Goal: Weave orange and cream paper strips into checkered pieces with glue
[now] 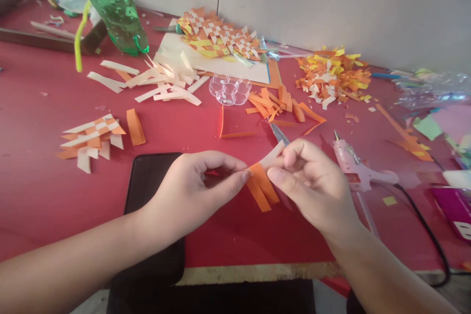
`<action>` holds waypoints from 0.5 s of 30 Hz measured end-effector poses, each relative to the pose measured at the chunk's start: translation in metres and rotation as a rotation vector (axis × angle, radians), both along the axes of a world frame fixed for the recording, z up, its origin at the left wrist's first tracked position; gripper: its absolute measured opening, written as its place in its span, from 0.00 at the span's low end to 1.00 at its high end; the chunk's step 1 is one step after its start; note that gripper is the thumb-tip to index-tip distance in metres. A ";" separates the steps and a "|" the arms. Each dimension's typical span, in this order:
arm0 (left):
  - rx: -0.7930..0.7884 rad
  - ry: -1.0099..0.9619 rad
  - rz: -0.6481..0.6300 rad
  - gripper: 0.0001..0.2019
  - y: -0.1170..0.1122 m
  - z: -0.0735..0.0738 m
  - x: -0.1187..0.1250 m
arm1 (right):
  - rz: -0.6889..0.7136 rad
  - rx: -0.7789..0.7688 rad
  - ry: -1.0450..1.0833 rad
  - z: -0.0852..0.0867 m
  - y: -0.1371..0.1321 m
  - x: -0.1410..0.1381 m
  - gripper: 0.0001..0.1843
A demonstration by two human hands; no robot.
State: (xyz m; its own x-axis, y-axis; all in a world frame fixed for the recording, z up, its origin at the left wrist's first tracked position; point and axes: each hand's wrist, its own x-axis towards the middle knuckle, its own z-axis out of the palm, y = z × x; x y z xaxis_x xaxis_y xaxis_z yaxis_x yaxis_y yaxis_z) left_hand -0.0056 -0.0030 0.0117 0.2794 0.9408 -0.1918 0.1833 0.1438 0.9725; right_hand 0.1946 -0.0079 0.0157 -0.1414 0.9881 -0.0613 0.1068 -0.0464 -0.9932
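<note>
Between my two hands, above the table's front part, are orange paper strips (263, 188) hanging from a white paper strip (273, 154). My left hand (209, 184) pinches the left end of these strips between thumb and forefinger. My right hand (311, 179) has its fingers curled around the white strip's right part, thumb beside the orange strips. Pointing out past the right fingers is a metal blade (278, 133); its other end is hidden by the hand. On the left lies a woven piece of orange and white strips (93, 137), with a folded orange strip (136, 127) beside it.
A black phone (147, 176) lies under my left forearm. Behind are white strips (162, 81), orange strips (275, 100), a clear flower-shaped tray (230, 91) and a green bottle (117, 14). To the right lie a pink glue gun (355, 164) with its cord and a scrap heap (333, 76).
</note>
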 end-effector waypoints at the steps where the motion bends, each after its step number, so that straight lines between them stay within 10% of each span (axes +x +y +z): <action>1: 0.000 0.001 0.004 0.07 0.000 0.000 0.000 | -0.038 -0.006 0.007 0.000 0.000 -0.001 0.16; 15: -0.004 0.024 -0.028 0.06 -0.001 0.002 0.001 | -0.155 -0.103 0.105 -0.005 -0.002 -0.018 0.26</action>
